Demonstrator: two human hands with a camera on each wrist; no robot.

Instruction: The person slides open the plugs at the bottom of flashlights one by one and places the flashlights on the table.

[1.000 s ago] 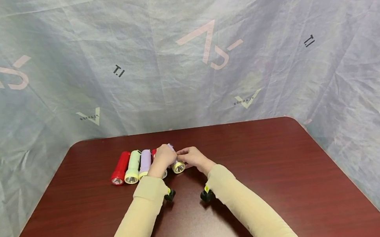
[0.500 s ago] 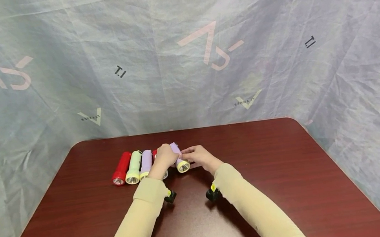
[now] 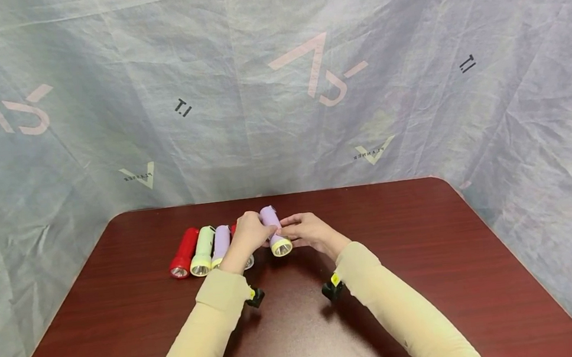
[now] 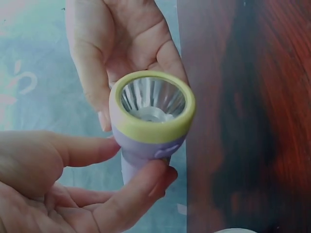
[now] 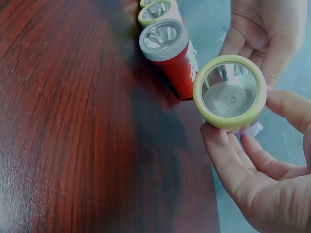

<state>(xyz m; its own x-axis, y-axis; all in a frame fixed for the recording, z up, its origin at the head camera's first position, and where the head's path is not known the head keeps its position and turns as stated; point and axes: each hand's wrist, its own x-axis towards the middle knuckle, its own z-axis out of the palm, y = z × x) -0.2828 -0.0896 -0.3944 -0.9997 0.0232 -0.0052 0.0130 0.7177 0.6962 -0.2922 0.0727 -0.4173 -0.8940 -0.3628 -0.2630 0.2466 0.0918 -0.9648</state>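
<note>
1. Red plastic is seen first: a red flashlight (image 3: 185,250) is laid at the left end of a row on the brown table (image 3: 437,279), its lens turned toward the person.
2. Just beside it, a pale green flashlight (image 3: 202,249) is placed with its lens facing the same way.
3. Next, a lilac flashlight with a yellow rim (image 3: 220,242) is set; its front is partly covered by the left forearm.
4. Beyond that, a white-rimmed red flashlight (image 5: 176,73) is mostly hidden by the left hand (image 3: 249,230) in the head view.
5. By that hand's thumb and fingers, the neck of another lilac flashlight (image 3: 272,222) is pinched; this one is held between both hands, right of the row, tilted, lens toward the person.
6. By the right hand (image 3: 313,232), its yellow-rimmed head is gripped, thumb and fingers spaced around it.
</note>
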